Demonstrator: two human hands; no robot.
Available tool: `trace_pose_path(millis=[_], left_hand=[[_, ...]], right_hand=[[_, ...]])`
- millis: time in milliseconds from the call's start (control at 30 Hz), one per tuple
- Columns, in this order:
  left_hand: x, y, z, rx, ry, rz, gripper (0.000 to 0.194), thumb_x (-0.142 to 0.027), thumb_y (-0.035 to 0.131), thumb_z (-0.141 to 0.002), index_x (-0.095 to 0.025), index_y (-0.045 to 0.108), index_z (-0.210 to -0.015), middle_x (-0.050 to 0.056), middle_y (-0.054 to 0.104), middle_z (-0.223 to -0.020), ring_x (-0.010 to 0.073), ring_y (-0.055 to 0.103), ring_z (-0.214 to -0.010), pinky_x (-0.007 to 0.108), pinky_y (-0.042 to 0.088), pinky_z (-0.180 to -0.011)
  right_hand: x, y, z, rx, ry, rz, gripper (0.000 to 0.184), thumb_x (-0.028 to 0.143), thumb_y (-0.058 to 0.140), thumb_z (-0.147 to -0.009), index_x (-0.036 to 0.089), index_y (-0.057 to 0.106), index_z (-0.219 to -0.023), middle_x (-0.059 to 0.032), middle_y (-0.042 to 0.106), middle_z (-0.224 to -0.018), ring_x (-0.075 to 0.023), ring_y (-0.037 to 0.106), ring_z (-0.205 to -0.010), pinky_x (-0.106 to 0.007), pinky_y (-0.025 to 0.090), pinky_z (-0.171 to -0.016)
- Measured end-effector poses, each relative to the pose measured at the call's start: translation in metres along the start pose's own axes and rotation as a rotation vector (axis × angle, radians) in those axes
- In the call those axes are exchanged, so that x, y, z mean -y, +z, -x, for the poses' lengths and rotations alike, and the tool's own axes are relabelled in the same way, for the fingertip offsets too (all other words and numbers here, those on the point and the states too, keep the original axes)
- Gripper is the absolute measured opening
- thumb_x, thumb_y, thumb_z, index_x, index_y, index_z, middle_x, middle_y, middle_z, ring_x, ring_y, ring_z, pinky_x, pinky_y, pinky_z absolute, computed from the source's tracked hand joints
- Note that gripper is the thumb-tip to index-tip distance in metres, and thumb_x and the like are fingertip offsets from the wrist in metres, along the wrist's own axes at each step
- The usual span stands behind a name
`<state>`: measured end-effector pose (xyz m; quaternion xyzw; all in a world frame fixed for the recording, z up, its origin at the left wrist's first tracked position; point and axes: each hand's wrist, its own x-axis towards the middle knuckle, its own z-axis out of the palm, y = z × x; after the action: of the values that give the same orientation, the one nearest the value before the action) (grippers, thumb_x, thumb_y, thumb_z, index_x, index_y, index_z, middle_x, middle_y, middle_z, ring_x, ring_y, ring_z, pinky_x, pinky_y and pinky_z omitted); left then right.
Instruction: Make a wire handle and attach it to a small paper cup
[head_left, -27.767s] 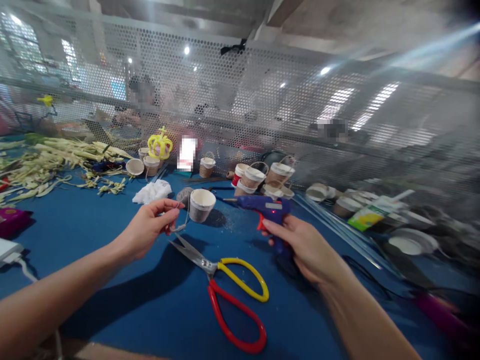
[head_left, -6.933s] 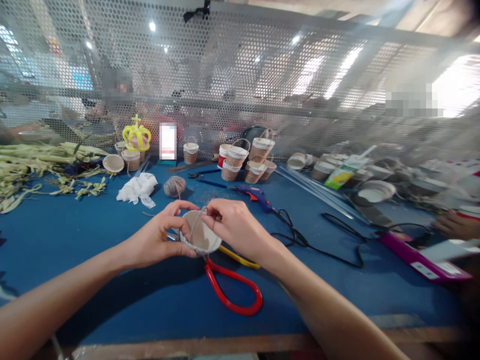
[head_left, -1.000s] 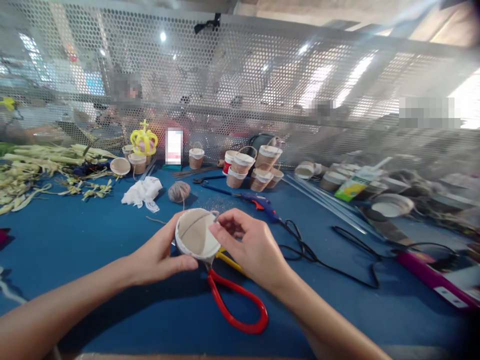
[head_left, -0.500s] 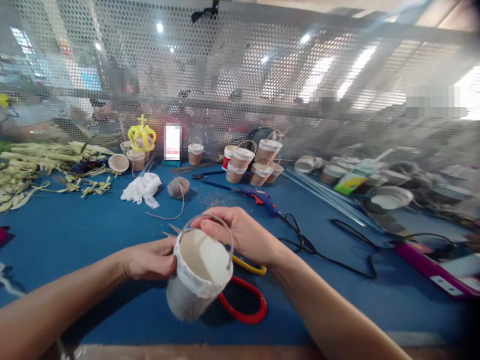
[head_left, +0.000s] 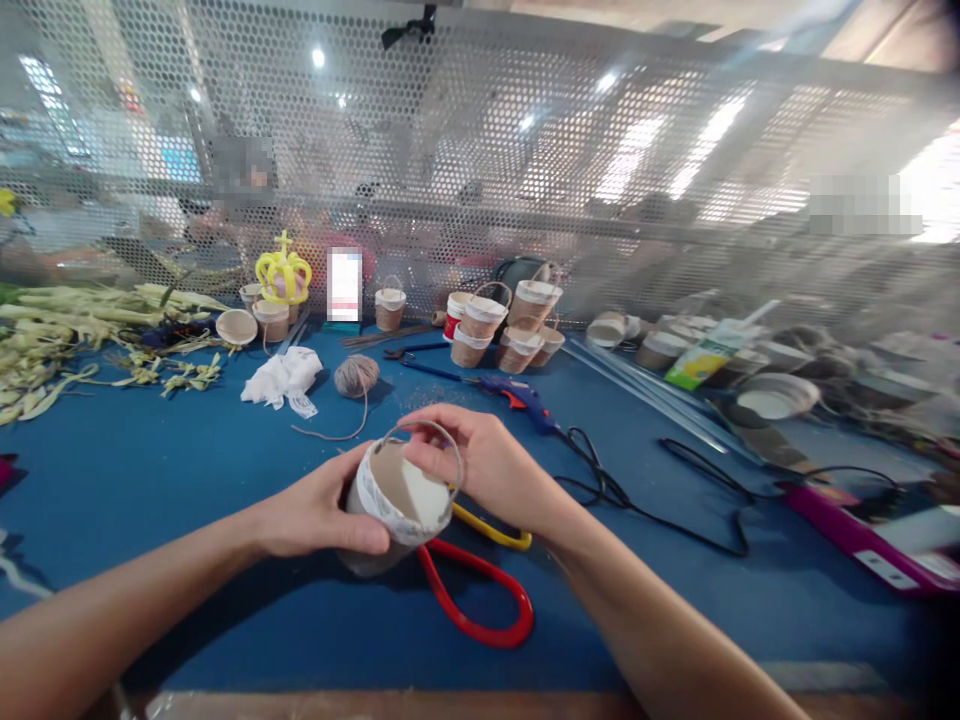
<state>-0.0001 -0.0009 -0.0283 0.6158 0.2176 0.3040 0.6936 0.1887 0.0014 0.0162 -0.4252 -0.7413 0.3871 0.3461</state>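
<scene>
A small bucket with a grey body, a white cloth-like rim band and a thin looped handle is tilted toward me. My left hand is closed around its left side, thumb across the front. At the far rim, inside the loop of the handle, my right hand pinches the edge, thumb inside the bucket; some of its fingertips are hidden. Under and right of the bucket lie scissors with one red and one yellow handle, their blades mostly covered.
Behind the hands lie a grey yarn ball, crumpled white cloth, pliers and a blue glue gun with a black cord. Several similar buckets stand by the mesh screen. A magenta box sits right, pale plant stalks left.
The bucket has moved up, away from me and slightly left. My left hand has wrapped further around it, its thumb now across the front. The right hand stays at the far rim.
</scene>
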Motion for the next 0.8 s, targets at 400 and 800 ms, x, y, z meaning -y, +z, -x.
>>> trace_pose_path(millis=[400, 800], left_hand=[[-0.001, -0.003, 0.002, -0.057, 0.060, -0.029, 0.074, -0.049, 0.072, -0.058, -0.013, 0.046, -0.116, 0.013, 0.057, -0.112, 0.0278, 0.051, -0.103, 0.036, 0.038, -0.086], [0.002, 0.003, 0.003, 0.036, -0.002, -0.001, 0.075, -0.043, 0.076, -0.055, -0.014, 0.044, -0.117, 0.009, 0.058, -0.105, 0.0230, 0.052, -0.095, 0.034, 0.038, -0.084]], right_hand=[[-0.011, -0.004, -0.002, -0.332, -0.303, 0.369, 0.027, 0.030, 0.050, -0.083, 0.017, 0.051, -0.059, 0.0014, 0.050, -0.056, -0.0094, 0.045, -0.053, -0.022, 0.037, -0.051], [-0.007, -0.005, -0.003, -0.127, -0.385, 0.095, 0.022, 0.021, 0.063, -0.075, 0.019, 0.059, -0.096, -0.0031, 0.062, -0.088, -0.0126, 0.056, -0.078, -0.026, 0.047, -0.070]])
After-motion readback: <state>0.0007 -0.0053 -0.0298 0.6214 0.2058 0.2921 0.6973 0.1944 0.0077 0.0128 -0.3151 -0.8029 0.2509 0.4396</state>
